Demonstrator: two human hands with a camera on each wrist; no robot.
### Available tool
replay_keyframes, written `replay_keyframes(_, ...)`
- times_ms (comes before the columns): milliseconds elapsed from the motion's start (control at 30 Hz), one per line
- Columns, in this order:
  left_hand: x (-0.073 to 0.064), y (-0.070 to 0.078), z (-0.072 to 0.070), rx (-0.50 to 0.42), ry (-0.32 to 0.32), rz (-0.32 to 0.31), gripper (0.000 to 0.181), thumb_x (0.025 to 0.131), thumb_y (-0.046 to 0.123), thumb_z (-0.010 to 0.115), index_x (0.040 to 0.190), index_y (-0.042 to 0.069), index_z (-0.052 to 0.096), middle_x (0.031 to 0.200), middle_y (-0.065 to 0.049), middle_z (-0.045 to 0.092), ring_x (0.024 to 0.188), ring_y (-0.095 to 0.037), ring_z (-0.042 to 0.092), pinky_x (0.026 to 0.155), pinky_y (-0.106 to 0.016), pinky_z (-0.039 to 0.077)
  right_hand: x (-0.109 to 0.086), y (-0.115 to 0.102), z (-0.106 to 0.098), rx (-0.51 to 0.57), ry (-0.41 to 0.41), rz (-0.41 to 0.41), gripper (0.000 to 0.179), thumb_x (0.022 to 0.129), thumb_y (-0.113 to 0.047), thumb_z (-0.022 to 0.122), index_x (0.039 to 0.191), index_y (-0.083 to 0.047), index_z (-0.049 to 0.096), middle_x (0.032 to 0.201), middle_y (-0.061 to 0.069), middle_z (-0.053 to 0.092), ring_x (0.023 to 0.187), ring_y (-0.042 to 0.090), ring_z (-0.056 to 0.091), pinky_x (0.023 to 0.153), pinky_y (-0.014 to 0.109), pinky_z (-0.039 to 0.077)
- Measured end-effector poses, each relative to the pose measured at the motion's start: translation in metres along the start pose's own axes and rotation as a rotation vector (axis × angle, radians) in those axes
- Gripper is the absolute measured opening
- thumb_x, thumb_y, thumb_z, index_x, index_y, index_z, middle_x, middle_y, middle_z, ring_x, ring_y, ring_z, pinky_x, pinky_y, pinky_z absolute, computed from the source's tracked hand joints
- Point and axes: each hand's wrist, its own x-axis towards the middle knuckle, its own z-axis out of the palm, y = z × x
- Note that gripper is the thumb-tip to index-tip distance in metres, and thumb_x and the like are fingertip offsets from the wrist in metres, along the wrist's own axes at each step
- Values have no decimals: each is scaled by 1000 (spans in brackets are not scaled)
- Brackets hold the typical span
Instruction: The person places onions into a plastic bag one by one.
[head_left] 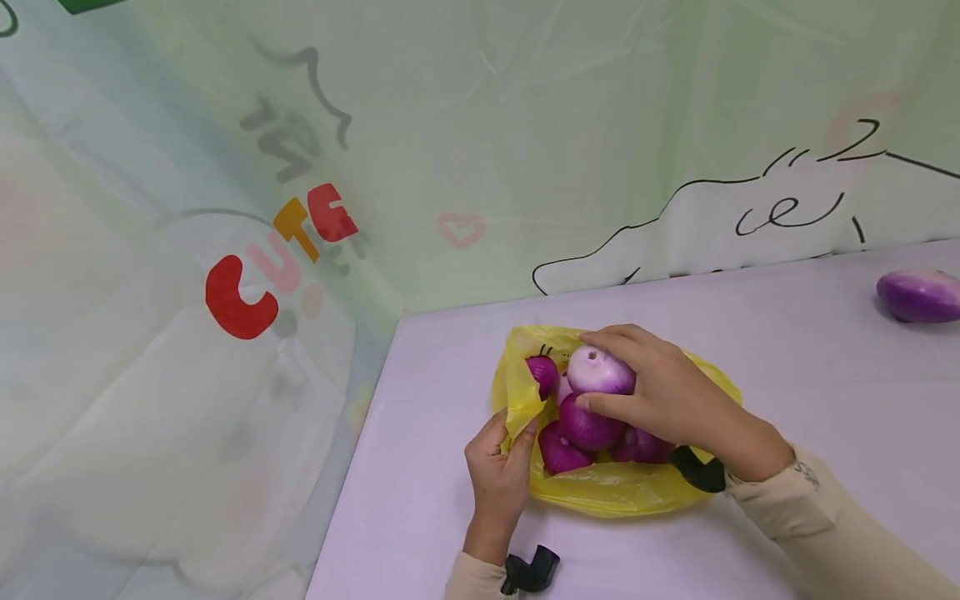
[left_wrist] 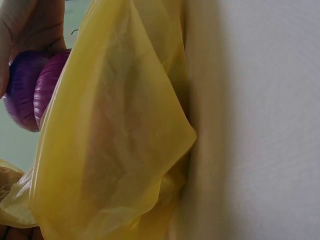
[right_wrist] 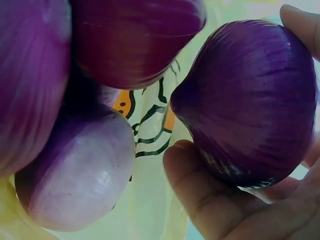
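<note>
A yellow plastic bag (head_left: 622, 492) lies with its mouth spread, several purple onions (head_left: 566, 450) inside it. My left hand (head_left: 498, 475) pinches the bag's left rim between thumb and fingers; in the left wrist view the bag's side (left_wrist: 115, 130) hides most of that hand. Over the bag, my right hand (head_left: 663, 387) grips a purple onion with a pale end (head_left: 600, 371), thumb on one side and fingers on the other. The right wrist view shows this held onion (right_wrist: 250, 105) beside other onions (right_wrist: 80, 175), with printed bag plastic below.
A purple vegetable with a pale top (head_left: 921, 296) lies at the far right of the lilac-covered table (head_left: 847, 367). Printed cloth walls (head_left: 450, 150) rise behind and to the left. Black camera mounts (head_left: 532, 571) sit on both wrists.
</note>
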Motion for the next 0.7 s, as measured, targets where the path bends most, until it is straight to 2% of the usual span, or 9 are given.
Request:
replay_keyframes(367, 1, 0, 0, 24, 6, 7, 29, 95, 0, 73, 124, 2, 73, 118, -9, 76, 108, -26, 74, 92, -37, 60, 2, 4, 4, -18, -24, 73, 74, 84, -42, 87, 142, -4, 61, 132, 21, 63, 110, 39, 67, 85, 58, 61)
replay_keyframes(700, 0, 2, -1, 33, -2, 9, 29, 95, 1, 72, 125, 2, 72, 119, -9, 76, 109, -27, 73, 93, -36, 59, 4, 10, 14, -22, 8, 105, 74, 86, -37, 87, 144, -1, 58, 134, 25, 58, 112, 43, 64, 86, 62, 59)
